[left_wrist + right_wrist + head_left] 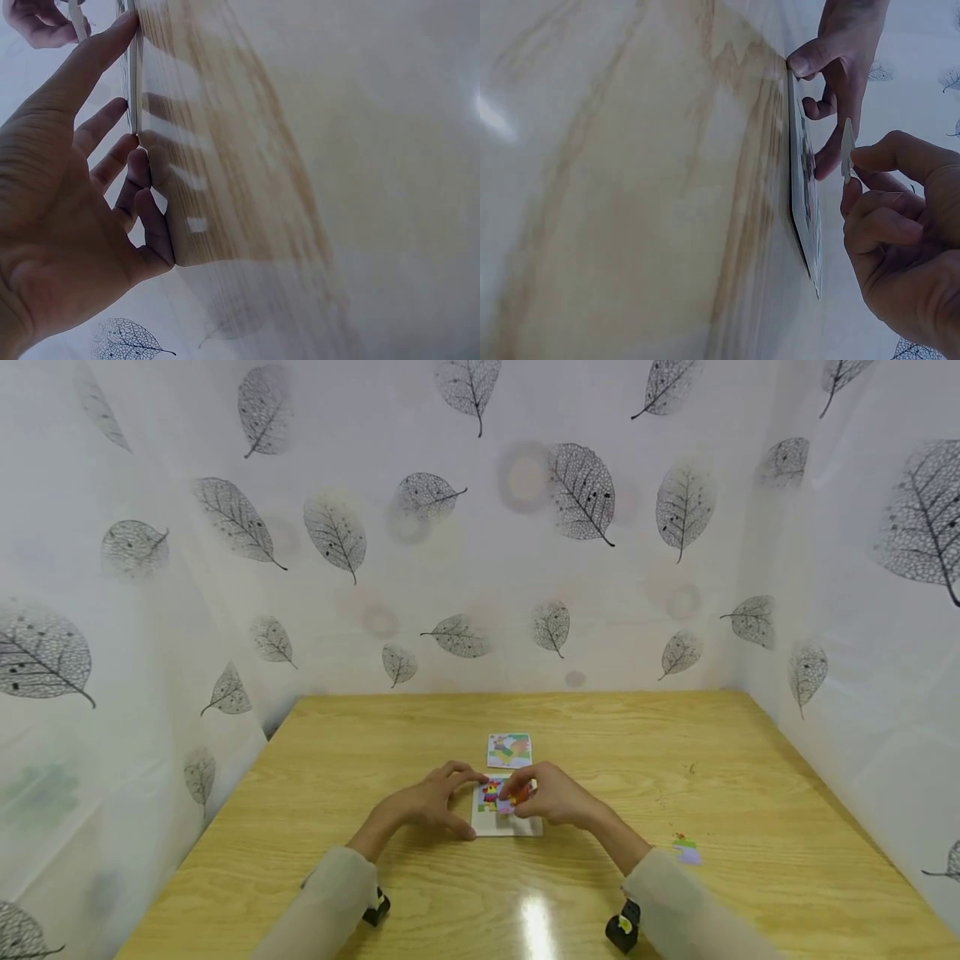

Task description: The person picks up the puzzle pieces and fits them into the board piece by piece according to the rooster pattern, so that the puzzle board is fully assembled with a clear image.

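Note:
A thin white puzzle board (pixel 489 825) lies on the table, with a colourful picture on its upper part and a bare white strip along the near side. My left hand (pixel 429 802) rests at its left side, thumb at the near corner and index finger on the far part. In the left wrist view the board (pixel 136 82) shows edge-on beside the spread fingers. Between thumb and fingertips my right hand (pixel 553 795) pinches a puzzle piece (pixel 507 806) over the board. In the right wrist view this flat piece (pixel 847 150) is tilted and raised off it.
Just behind the board lies a square picture card (pixel 510 750). Farther right is a loose puzzle piece (pixel 686 850) in green and lilac. The wooden table (pixel 375 727) is bordered by a white leaf-patterned curtain (pixel 480 568) at the back and sides.

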Demonstrator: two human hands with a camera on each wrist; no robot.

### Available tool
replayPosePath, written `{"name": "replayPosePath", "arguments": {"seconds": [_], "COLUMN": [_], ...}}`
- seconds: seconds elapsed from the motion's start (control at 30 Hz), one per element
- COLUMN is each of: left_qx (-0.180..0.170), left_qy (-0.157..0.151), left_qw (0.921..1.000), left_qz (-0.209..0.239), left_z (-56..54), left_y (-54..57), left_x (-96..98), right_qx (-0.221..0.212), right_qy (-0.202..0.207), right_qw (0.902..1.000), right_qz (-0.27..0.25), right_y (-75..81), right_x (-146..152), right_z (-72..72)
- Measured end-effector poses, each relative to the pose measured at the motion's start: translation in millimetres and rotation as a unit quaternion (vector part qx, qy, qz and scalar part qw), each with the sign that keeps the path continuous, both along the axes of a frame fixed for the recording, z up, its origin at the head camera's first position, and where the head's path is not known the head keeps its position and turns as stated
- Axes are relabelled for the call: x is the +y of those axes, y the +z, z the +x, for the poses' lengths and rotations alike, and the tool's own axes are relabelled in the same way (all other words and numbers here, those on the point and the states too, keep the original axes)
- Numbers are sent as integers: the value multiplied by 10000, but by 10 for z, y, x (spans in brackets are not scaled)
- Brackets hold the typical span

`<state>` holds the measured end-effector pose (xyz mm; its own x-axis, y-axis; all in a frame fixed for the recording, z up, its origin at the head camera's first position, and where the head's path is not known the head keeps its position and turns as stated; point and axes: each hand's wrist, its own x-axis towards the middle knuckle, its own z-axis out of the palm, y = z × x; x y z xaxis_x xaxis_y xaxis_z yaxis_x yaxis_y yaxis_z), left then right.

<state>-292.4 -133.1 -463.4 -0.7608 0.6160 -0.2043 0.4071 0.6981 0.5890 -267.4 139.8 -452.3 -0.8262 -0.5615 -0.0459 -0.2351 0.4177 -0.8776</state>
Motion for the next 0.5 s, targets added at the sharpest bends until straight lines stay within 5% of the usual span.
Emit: {"name": "replayPosePath", "arguments": {"seconds": [0.13,0.5], "left_qx": [-23,54], "left_qy": [-21,-101], "left_qw": [10000,9999], "left_qz": [68,118], "left_z": [-10,-3], "left_y": [10,21], "left_x": [-1,-12], "right_qx": [447,820], "right_qy": [33,112], "right_qw": [9986,9951], "right_qz": [278,536], "right_y": [-45,-111], "right_x": [-129,-328], "right_z": [-25,-18]}}
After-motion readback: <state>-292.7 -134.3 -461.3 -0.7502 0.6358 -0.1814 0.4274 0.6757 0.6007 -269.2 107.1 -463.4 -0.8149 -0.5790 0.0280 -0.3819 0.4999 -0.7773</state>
